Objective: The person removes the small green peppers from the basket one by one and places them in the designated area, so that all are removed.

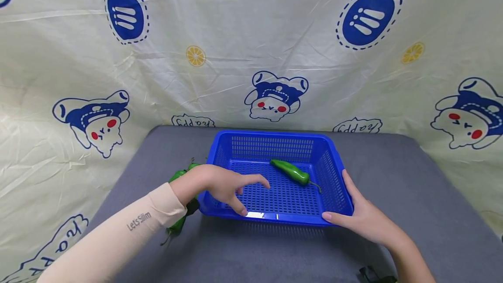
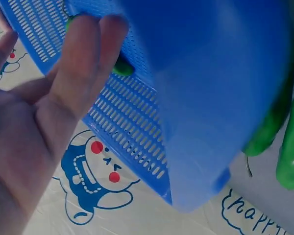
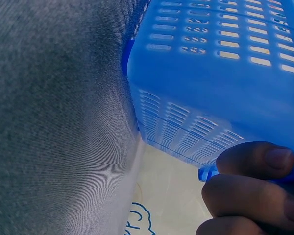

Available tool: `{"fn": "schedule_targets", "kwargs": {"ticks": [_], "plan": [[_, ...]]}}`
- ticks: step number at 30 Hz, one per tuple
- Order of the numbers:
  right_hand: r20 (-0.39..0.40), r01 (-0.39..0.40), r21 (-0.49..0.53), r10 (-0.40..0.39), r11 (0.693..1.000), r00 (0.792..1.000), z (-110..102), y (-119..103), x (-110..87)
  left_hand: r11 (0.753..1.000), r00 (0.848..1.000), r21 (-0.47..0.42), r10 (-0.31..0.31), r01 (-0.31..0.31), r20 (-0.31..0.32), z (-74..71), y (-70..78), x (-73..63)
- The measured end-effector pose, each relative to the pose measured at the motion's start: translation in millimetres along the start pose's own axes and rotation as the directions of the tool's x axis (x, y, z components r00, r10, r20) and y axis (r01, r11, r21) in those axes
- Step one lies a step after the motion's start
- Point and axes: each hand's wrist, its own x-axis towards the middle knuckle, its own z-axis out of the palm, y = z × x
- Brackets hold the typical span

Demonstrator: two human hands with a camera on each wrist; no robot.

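A blue plastic basket (image 1: 271, 133) with slotted walls stands on the grey table. Inside it lies one long green pepper (image 1: 291, 171), its stem pointing toward the right front. My left hand (image 1: 224, 182) hovers over the basket's left front part, holding nothing, with fingers extended and the thumb near the front rim. At the right front corner my right hand (image 1: 367, 217) grips the basket, thumb on the rim and fingers along the outer right wall. Left of the basket, several green peppers (image 1: 177, 227) lie on the table, partly hidden by the left forearm.
The grey tabletop (image 1: 397, 178) extends to both sides of the basket. Behind it hangs a pale printed cloth (image 1: 235, 86) with blue cartoon figures. A small black object (image 1: 373, 275) shows at the bottom edge beside the right forearm.
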Motion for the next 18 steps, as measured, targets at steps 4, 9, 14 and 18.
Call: {"fn": "schedule_targets", "kwargs": {"ticks": [4, 9, 14, 18], "plan": [[-0.004, -0.001, -0.007, 0.001, 1.000, 1.000, 0, 0, -0.1, 1.000, 1.000, -0.016, -0.011, 0.011, 0.019, -3.8, -3.4, 6.9], [-0.001, -0.002, -0.008, 0.002, 1.000, 1.000, 0, -1, -0.8, 0.994, 0.998, 0.094, -0.052, 0.049, 0.031, -1.5, -6.3, 15.3], [0.004, -0.001, 0.001, 0.001, 1.000, 1.000, -1, -1, -1.4, 0.975, 0.994, 0.212, -0.079, 0.061, 0.078, 9.2, -8.5, 23.4], [0.004, 0.001, 0.008, -0.001, 1.000, 1.000, -1, -1, -1.3, 0.970, 0.994, 0.241, -0.061, 0.038, 0.092, 16.5, -11.0, 29.5]]}}
